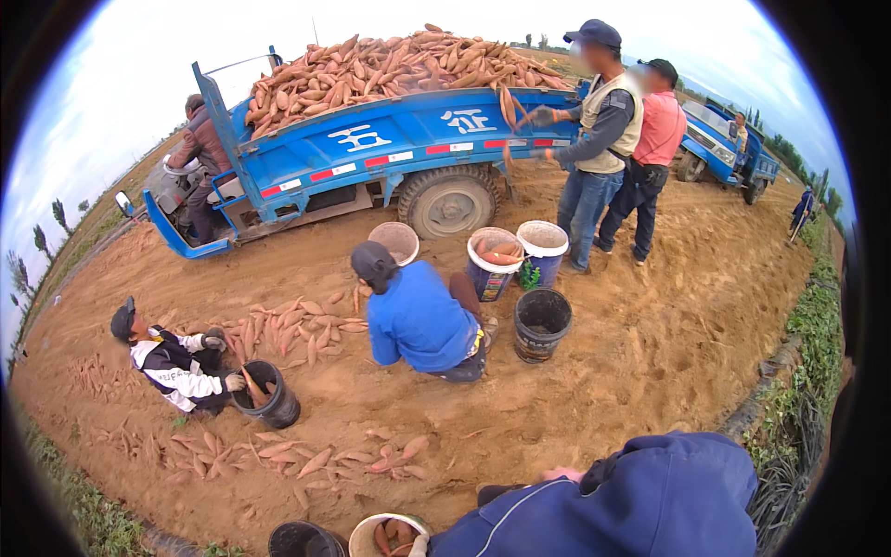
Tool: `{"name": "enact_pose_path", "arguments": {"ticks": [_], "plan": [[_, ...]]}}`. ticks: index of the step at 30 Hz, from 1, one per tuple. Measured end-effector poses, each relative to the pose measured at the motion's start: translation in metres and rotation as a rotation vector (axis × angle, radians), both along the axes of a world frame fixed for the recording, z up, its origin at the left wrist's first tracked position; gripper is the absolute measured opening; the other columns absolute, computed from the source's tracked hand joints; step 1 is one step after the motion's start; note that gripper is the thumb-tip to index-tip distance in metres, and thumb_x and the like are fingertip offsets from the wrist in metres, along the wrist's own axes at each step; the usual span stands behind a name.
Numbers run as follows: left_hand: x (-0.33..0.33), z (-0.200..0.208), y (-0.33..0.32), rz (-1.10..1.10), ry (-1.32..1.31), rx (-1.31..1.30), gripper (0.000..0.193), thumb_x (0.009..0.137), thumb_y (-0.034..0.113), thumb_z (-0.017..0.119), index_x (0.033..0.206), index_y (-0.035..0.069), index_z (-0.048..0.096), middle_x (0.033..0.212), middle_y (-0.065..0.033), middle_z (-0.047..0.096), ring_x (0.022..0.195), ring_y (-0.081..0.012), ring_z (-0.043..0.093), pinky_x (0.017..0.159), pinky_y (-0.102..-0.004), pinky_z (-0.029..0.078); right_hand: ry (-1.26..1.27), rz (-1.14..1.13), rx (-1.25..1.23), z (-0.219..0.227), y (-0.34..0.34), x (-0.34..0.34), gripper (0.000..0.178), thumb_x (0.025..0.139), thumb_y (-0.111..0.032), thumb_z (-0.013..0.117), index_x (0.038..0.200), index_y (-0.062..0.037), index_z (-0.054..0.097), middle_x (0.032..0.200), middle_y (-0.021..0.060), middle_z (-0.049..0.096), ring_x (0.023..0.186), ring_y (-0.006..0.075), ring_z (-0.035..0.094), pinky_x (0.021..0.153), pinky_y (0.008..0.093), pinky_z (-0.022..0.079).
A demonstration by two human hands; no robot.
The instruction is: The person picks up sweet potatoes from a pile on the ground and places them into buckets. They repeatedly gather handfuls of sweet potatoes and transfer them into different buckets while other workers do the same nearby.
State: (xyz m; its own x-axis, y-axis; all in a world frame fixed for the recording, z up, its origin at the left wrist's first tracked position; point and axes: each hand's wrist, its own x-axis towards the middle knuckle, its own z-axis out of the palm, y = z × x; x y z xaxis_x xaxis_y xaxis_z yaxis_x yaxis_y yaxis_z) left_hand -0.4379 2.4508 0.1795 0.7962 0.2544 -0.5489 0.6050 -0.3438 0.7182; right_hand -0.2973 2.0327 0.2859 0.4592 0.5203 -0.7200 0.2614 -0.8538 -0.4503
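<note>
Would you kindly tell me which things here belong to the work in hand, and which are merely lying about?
Part of the work:
sweet potatoes
black bucket beside the seated worker
white-rimmed bucket holding sweet potatoes
loaded truck

Merely around:
green plants at the right
dark strips near them
farther truck, role unclear

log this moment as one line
own hands: out of view | blue truck: heaped with sweet potatoes | seated worker's gloved hand: at black bucket
</note>
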Motion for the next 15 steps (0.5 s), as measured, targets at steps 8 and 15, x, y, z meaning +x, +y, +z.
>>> {"name": "enact_pose_path", "arguments": {"ticks": [8, 15], "plan": [[-0.048, -0.015, -0.013, 0.054, 0.048, -0.077, 0.029, 0.095, 0.023, 0.063, 0.114, 0.003, 0.070, 0.096, -0.0172, 0.073, 0.085, -0.0325, 0.069, 0.074, -0.0460, 0.056, -0.094, -0.057, -0.039, 0.030, 0.099, -0.038, 0.050, 0.095, -0.049, 0.062, 0.135, -0.0186, 0.067, 0.144, 0.0171, 0.059, 0.130, 0.0351, 0.060, 0.112, 0.0520, 0.045], [-0.057, -0.017, -0.029, 0.105, 0.070, -0.106, 0.028, 0.095, 0.024, 0.063, 0.111, 0.003, 0.071, 0.094, -0.0171, 0.073, 0.083, -0.0323, 0.069, 0.073, -0.0457, 0.056, -0.298, 0.612, 0.072, -0.050, 0.163, 0.001, 0.033, 0.094, -0.042, 0.058, 0.118, -0.0254, 0.074, 0.133, 0.0090, 0.065, 0.129, 0.0292, 0.059, 0.100, 0.0505, 0.049]]}}
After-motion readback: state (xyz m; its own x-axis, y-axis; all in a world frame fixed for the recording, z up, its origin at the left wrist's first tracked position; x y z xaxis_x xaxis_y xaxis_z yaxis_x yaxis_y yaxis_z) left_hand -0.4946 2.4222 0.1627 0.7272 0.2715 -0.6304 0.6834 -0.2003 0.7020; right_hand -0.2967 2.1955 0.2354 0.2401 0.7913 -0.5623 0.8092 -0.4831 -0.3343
